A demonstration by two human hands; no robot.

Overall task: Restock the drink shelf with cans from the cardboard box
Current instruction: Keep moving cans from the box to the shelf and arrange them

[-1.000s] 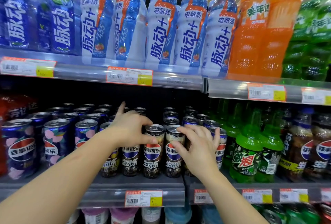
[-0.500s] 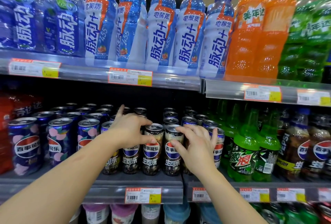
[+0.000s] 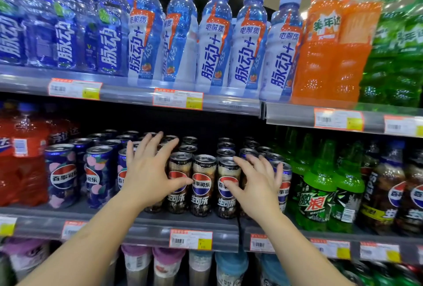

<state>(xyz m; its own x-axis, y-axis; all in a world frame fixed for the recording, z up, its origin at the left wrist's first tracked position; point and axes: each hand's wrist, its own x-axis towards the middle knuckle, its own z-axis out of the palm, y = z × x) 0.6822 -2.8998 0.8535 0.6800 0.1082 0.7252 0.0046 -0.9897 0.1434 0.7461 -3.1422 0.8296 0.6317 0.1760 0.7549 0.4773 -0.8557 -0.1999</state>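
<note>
- The left hand [image 3: 148, 171] is raised in front of the middle drink shelf [image 3: 187, 225], fingers straight and spread wide, holding nothing; its thumb lies across the label of a dark Pepsi can at the front of the row
- The right hand [image 3: 256, 185] is raised beside it, fingers spread and only slightly bent, gripping nothing; its thumb reaches across the front of the rightmost dark can, and its fingers lie over the blue-topped can just behind
- The dark Pepsi cans [image 3: 203, 185] stand upright in a tight row at the front edge of the shelf, between the two hands, with more cans lined up behind them toward the back
- Left of them stand blue cans with pink fruit print [image 3: 60, 175], then red bottles [image 3: 25, 159] at the far left
- Right of the cans stand green bottles [image 3: 318, 189] and dark cola bottles [image 3: 384, 192]
- The shelf above carries blue drink bottles [image 3: 212, 40], orange soda bottles [image 3: 325, 40] and blurred green ones
- Price tags [image 3: 191, 240] sit along the shelf rails
- The cardboard box is out of view
</note>
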